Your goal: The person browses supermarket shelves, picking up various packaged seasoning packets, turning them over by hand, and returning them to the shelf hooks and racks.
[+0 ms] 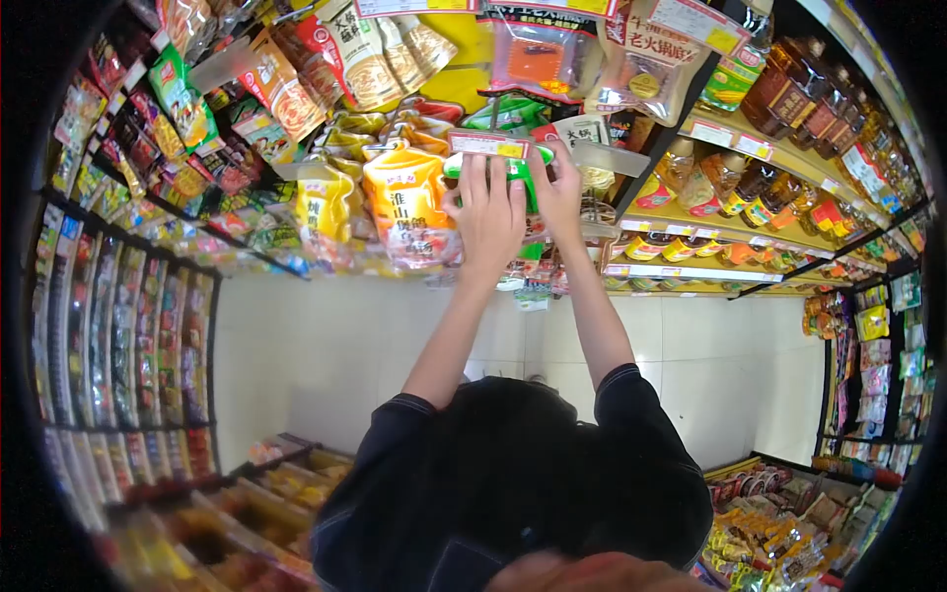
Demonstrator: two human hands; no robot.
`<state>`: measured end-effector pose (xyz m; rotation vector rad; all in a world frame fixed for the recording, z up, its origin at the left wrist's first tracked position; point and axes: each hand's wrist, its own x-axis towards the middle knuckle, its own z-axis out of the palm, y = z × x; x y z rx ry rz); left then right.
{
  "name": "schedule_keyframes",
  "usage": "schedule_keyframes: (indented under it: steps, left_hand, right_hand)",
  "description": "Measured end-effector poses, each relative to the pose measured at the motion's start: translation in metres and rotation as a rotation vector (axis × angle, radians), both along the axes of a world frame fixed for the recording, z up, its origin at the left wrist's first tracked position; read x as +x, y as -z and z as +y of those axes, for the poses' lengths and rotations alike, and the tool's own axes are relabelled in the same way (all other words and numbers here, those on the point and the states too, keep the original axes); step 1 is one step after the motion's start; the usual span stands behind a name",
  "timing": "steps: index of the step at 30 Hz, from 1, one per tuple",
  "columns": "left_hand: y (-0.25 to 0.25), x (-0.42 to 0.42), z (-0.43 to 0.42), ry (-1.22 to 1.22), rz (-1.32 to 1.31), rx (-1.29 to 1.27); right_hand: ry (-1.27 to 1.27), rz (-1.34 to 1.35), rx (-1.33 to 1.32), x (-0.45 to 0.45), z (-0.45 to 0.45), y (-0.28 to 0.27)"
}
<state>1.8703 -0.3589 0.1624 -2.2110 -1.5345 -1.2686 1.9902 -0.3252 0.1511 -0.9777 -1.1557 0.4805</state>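
A green packet (517, 170) hangs under a price tag (488, 145) on the rack in front of me. My left hand (488, 212) lies over its front, fingers pointing up to the tag and thumb out to the left. On the packet's right edge, my right hand (560, 187) grips it near the top. Much of the packet is hidden behind both hands. Just left of my left hand hangs an orange-and-white soup pouch (404, 202), with a yellow pouch (326, 212) beyond it.
Above hang a red-orange hotpot base pack (538, 59) and a clear-fronted pack (646, 74). Shelves of oil bottles (789, 94) stand on the right. A clear plastic divider (612, 158) juts out beside my right hand. Bins of packaged goods (779, 533) are behind me, over a tiled floor (326, 345).
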Motion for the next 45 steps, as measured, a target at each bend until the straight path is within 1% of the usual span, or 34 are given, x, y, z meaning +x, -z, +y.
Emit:
schedule_keyframes:
  steps: [2, 4, 7, 8, 11, 12, 13, 15, 16, 19, 20, 21, 23, 24, 26, 28, 29, 31, 32, 35, 36, 37, 39, 41, 43, 45]
  left_hand:
    - [-0.005, 0.0, 0.001, 0.03, -0.018, -0.029]
    - [-0.003, 0.0, 0.006, 0.052, -0.052, -0.02]
    - [-0.001, 0.001, 0.009, 0.047, 0.101, -0.02]
    - [0.0, 0.003, 0.009, 0.052, 0.126, 0.021]
    - [0.006, 0.01, 0.016, 0.038, 0.169, 0.058]
    - [0.006, 0.012, 0.018, 0.054, 0.151, 0.066]
    - [0.005, 0.014, 0.023, 0.044, 0.163, 0.065]
    - [0.008, 0.013, 0.028, 0.04, 0.197, 0.051]
    - [0.012, 0.013, 0.033, 0.051, 0.185, 0.071]
    - [0.02, 0.018, 0.041, 0.014, 0.251, 0.029]
    - [0.022, 0.023, 0.044, 0.039, 0.205, 0.054]
    - [0.023, 0.027, 0.047, 0.042, 0.182, 0.063]
    - [0.022, 0.036, 0.054, 0.042, 0.138, 0.088]
    - [0.024, 0.039, 0.058, 0.066, 0.119, 0.034]
    - [0.028, 0.042, 0.067, 0.091, 0.075, 0.064]
    - [0.026, 0.04, 0.074, 0.11, 0.075, 0.087]
    - [0.028, 0.036, 0.072, 0.161, 0.049, 0.035]
    - [0.021, 0.026, 0.062, 0.259, -0.004, -0.061]
    - [0.018, 0.022, 0.054, 0.242, 0.032, 0.035]
    - [0.008, 0.015, 0.014, 0.254, -0.011, -0.001]
    - [0.013, 0.013, 0.003, 0.241, 0.038, -0.008]
    - [0.02, 0.011, -0.006, 0.326, -0.031, -0.031]
    - [0.024, 0.007, -0.037, 0.362, -0.06, -0.083]
    - [0.034, 0.0, -0.055, 0.424, -0.092, -0.109]
    - [0.041, -0.009, -0.073, 0.471, -0.138, -0.134]
    - [0.043, -0.021, -0.09, 0.509, -0.197, -0.157]
  right_hand:
    - [0.013, 0.015, 0.0, -0.001, 0.002, -0.001]
    - [0.033, 0.004, -0.061, 0.0, 0.004, 0.002]
    - [0.04, -0.005, -0.119, 0.005, 0.011, 0.011]
    - [0.039, -0.009, -0.131, 0.008, 0.015, 0.013]
    - [0.163, -0.049, 0.079, 0.01, 0.024, 0.023]
    - [0.1, -0.016, -0.037, 0.007, -0.002, -0.008]
    - [0.14, -0.057, -0.085, 0.01, -0.012, -0.012]
    - [0.226, -0.13, -0.197, 0.021, -0.039, -0.003]
    - [0.254, -0.169, -0.067, 0.025, -0.053, 0.0]
    - [0.363, -0.245, -0.063, 0.061, -0.072, 0.036]
    - [0.388, -0.174, -0.064, 0.073, -0.069, 0.046]
    - [0.406, -0.156, -0.082, 0.083, -0.065, 0.044]
    - [0.491, -0.307, -0.085, 0.096, -0.049, 0.045]
    - [0.488, -0.376, -0.117, 0.1, -0.041, 0.046]
    - [0.479, -0.515, -0.178, 0.103, -0.026, 0.046]
    - [0.422, -0.431, -0.318, 0.107, -0.016, 0.048]
    - [0.39, -0.39, -0.389, 0.109, -0.014, 0.051]
    - [0.347, -0.422, -0.274, 0.114, -0.021, 0.048]
    - [0.327, -0.435, -0.216, 0.116, -0.026, 0.046]
    - [0.198, -0.277, -0.331, 0.114, -0.062, 0.015]
    - [0.171, -0.27, -0.341, 0.117, -0.07, 0.011]
    - [0.14, -0.263, -0.35, 0.122, -0.075, 0.009]
    - [0.037, -0.245, -0.313, 0.134, -0.083, 0.013]
    - [-0.027, -0.126, -0.369, 0.137, -0.096, 0.01]
    - [0.05, 0.013, -0.43, 0.132, -0.111, 0.006]
    - [-0.097, 0.009, -0.458, 0.136, -0.126, -0.003]
